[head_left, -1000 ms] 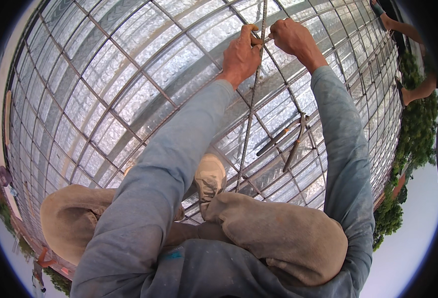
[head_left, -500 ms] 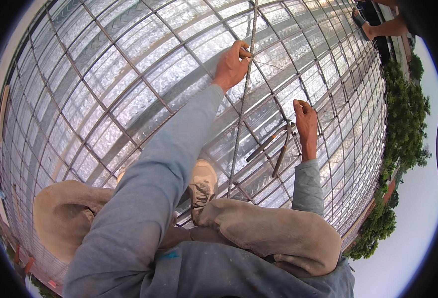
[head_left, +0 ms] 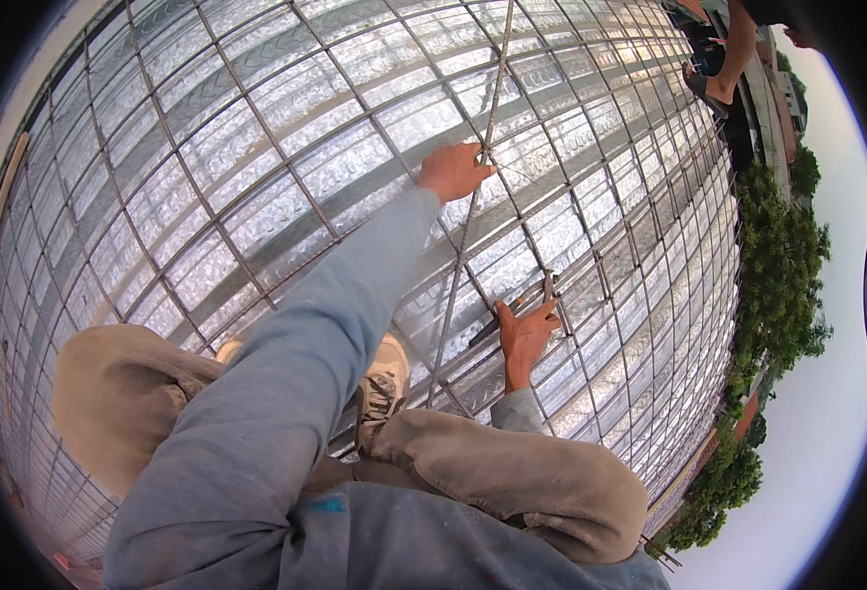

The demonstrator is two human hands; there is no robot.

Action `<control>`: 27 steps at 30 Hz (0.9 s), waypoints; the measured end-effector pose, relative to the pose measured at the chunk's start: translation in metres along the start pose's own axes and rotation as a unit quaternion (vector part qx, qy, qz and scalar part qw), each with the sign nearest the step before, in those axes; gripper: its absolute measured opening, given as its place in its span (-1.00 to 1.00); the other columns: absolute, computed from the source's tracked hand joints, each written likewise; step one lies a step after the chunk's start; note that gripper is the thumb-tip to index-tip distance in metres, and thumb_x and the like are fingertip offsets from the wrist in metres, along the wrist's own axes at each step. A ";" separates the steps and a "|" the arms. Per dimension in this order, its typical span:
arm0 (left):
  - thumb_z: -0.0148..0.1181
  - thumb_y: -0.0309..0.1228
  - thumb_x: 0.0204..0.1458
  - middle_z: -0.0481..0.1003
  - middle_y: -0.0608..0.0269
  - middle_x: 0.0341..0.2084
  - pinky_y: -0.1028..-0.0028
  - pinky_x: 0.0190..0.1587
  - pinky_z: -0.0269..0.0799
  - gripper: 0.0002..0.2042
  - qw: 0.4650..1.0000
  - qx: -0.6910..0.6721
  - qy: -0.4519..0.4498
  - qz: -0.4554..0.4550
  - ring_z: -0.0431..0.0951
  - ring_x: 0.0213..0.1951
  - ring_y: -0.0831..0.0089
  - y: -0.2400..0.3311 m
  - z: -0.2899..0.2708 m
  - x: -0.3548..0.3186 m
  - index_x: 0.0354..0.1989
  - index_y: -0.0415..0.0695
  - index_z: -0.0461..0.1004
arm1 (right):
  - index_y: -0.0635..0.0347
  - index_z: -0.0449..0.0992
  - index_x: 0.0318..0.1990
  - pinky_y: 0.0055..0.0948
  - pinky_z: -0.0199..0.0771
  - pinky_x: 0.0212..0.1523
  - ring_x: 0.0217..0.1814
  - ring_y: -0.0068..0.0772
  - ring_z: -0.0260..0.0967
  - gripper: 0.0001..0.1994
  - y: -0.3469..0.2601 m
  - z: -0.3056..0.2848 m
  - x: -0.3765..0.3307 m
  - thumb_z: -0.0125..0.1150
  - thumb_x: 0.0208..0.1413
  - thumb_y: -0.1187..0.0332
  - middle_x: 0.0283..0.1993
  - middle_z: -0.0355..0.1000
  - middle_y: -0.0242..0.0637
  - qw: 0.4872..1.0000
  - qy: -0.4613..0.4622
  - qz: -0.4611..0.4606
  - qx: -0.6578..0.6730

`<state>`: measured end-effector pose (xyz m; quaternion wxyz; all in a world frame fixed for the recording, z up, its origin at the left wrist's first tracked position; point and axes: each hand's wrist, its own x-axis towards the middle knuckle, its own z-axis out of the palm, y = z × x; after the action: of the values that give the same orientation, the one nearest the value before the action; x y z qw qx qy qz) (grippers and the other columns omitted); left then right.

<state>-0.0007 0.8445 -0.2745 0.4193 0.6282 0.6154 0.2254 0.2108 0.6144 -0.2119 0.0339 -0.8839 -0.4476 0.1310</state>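
My left hand [head_left: 455, 172] is closed in a pinch at a crossing of the steel mesh, against a long rebar [head_left: 465, 236] that runs slantwise over it. A thin tie wire [head_left: 514, 169] sticks out from the fingertips to the right. Lower and to the right, my right hand [head_left: 526, 339] has its thumb and fingers spread over the handles of a pair of pincers [head_left: 549, 283]. The pincers lie on the mesh with the jaws pointing away from me; the hand partly covers the handles.
Rebar mesh [head_left: 222, 218] spreads over shiny ribbed metal sheeting [head_left: 256, 128]. My shoe [head_left: 382, 383] rests on it between my bent knees. At the far right edge stands another person's sandalled foot [head_left: 714, 90]. Trees [head_left: 782, 265] rise beyond the right edge.
My right hand has come down and left onto the pincers, its fingers now spread. The left hand stays at the same crossing, turned more palm down. The view has shifted slightly.
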 end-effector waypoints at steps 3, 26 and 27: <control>0.24 0.07 0.24 0.70 -0.08 -0.12 -0.07 0.05 0.55 -0.51 1.000 0.010 0.020 0.010 0.68 -0.01 -0.16 0.002 0.001 -0.007 0.08 -0.11 0.62 | 0.62 0.23 0.38 0.03 0.55 0.09 -0.01 0.52 0.50 -0.20 0.005 -0.004 0.013 0.39 0.07 0.27 0.21 0.22 0.46 0.999 -0.037 0.014 -0.034; 0.23 -0.03 0.27 0.69 -0.13 -0.10 -0.05 0.07 0.59 -0.58 0.999 -0.044 -0.020 0.018 0.68 0.00 -0.14 -0.005 0.000 0.002 0.04 -0.13 0.63 | 0.28 0.48 -0.14 -0.04 0.65 -0.11 -0.13 0.06 0.62 -0.91 -0.198 -0.098 0.235 0.05 0.32 0.51 -0.26 0.56 0.02 0.685 -0.051 -0.626 -0.370; 0.23 -0.03 0.27 0.69 -0.12 -0.10 -0.05 0.07 0.59 -0.58 0.999 -0.047 -0.023 0.010 0.68 0.01 -0.13 -0.006 0.002 0.002 0.05 -0.13 0.63 | 0.27 0.48 -0.16 -0.07 0.68 -0.12 -0.13 0.03 0.63 -0.92 -0.204 -0.090 0.237 0.04 0.32 0.52 -0.27 0.55 0.00 0.668 -0.049 -0.626 -0.400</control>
<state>-0.0019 0.8453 -0.2806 0.4600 0.6189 0.5880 0.2442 0.2088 0.9307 -0.1371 -0.2711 -0.3175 -0.9060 -0.0693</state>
